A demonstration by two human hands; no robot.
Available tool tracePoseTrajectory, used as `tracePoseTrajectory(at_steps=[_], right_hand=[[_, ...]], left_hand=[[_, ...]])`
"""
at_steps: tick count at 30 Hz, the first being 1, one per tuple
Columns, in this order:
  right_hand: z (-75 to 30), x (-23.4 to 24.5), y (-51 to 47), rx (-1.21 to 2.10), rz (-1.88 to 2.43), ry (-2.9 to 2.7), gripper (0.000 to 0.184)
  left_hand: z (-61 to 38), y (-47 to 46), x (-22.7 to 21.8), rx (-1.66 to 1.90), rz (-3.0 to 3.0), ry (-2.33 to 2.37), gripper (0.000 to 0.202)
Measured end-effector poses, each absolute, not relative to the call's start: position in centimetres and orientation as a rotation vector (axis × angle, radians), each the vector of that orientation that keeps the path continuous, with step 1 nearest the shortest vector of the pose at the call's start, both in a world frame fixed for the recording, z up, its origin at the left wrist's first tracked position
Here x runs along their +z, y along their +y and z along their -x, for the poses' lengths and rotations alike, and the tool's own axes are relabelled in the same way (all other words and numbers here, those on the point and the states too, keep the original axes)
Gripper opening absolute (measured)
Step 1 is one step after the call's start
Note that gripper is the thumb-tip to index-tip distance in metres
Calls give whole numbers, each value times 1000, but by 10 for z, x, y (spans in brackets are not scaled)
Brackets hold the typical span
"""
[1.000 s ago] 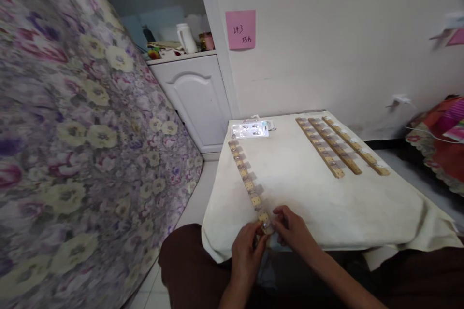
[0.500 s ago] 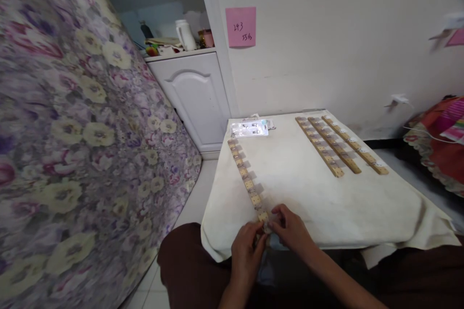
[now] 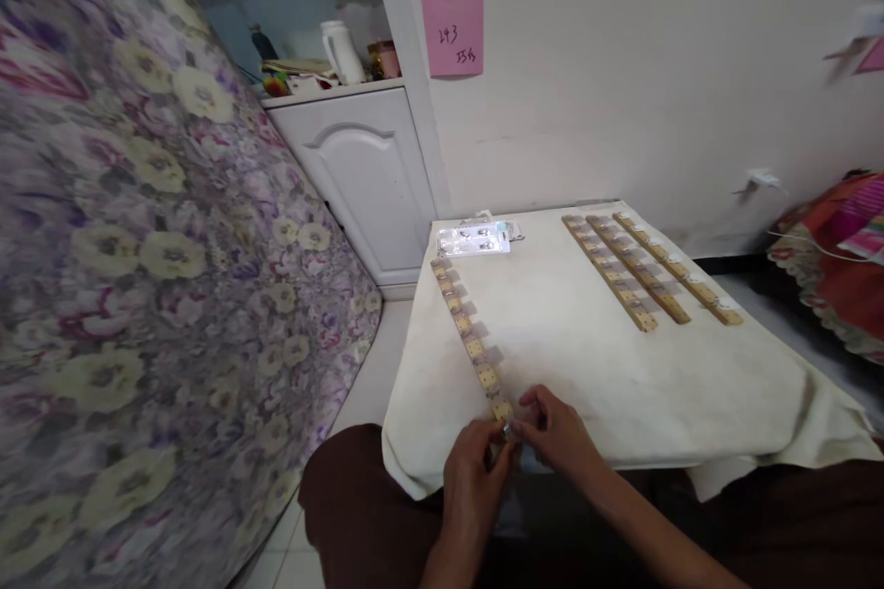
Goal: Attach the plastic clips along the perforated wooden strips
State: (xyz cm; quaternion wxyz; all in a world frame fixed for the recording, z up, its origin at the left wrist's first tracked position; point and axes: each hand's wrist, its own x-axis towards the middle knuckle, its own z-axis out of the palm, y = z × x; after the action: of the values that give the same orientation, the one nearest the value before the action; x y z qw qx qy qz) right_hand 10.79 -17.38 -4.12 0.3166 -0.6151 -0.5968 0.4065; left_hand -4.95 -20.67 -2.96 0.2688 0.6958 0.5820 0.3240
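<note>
A long wooden strip (image 3: pixel 469 340) with small holes and pale clips along it lies on the cream cloth of the table (image 3: pixel 573 368), running from the far left toward me. My left hand (image 3: pixel 475 479) and my right hand (image 3: pixel 556 432) both pinch its near end at the table's front edge. A small shiny piece sits between the fingertips; I cannot make out what it is. Three more wooden strips (image 3: pixel 642 271) lie side by side at the far right.
A clear plastic blister pack (image 3: pixel 476 239) lies at the table's far left corner. A flowered mattress (image 3: pixel 138 230) leans at the left. A white cabinet (image 3: pixel 359 175) stands behind, a pink note (image 3: pixel 452 34) is on the wall, and red fabric (image 3: pixel 839 248) lies at the right.
The view has tilted a little downward and to the right. My hands stay pinched at the strip's near end, fingers shifted only slightly.
</note>
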Motion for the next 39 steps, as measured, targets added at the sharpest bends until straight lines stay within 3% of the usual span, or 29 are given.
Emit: tracePoseTrajectory(at_steps=[17,20,27,32,39], right_hand=[[-132,-43,-179,1226,1470,-1445,26],[-140,-45,-185,1377,1443,-1314,26],[-138,-49,-217,1850,1257,-976,49],[-125,-55,-229,1862,1172,-961,66],[-121,-61,-229,1828,1137,-976,66]], left_hand=[[50,-208,-23,916,-1874,1571,19],[49,-210,-17,941,-1813,1575,24],[55,-227,-31,983,-1351,1519,39],[50,-243,-49,892,-1219,1412,57],[41,-248,-51,882,-1201,1346,56]])
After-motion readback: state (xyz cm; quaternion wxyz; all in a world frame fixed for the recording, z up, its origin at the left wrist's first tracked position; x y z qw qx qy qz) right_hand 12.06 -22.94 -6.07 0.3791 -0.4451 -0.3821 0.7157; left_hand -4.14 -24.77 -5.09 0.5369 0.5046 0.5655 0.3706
